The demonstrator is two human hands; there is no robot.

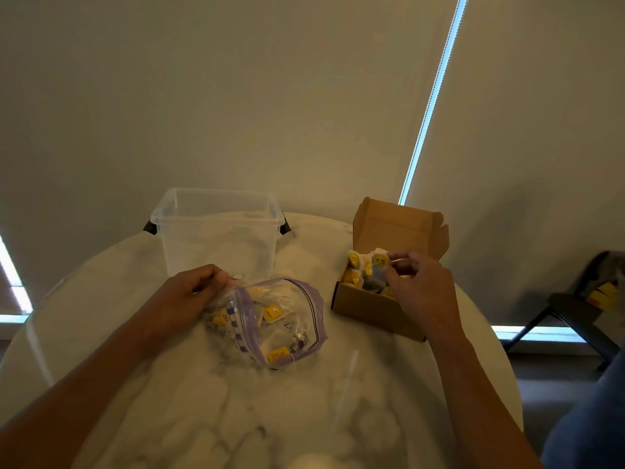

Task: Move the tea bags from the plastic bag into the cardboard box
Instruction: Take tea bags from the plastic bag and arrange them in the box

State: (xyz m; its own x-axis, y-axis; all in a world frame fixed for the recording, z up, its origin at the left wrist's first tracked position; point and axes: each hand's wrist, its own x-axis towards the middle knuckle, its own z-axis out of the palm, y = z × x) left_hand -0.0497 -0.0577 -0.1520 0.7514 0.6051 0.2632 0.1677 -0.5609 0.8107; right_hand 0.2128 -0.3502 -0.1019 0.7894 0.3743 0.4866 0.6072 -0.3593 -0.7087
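Just over box (368,308), right hand (422,289) pinches tea bag (379,264); left hand (189,296) grips plastic bag (294,316).

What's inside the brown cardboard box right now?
Yellow-tagged tea bags lie piled in the open brown cardboard box; the right hand pinches one at the top. That hand and the box's front wall cover the lower layers, so its fill level cannot be told.

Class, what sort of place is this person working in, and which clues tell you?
Most likely a room in a home, perhaps a dining corner: a round marble-patterned table, drawn blinds edged with daylight, and a dark chair holding clutter by the wall.
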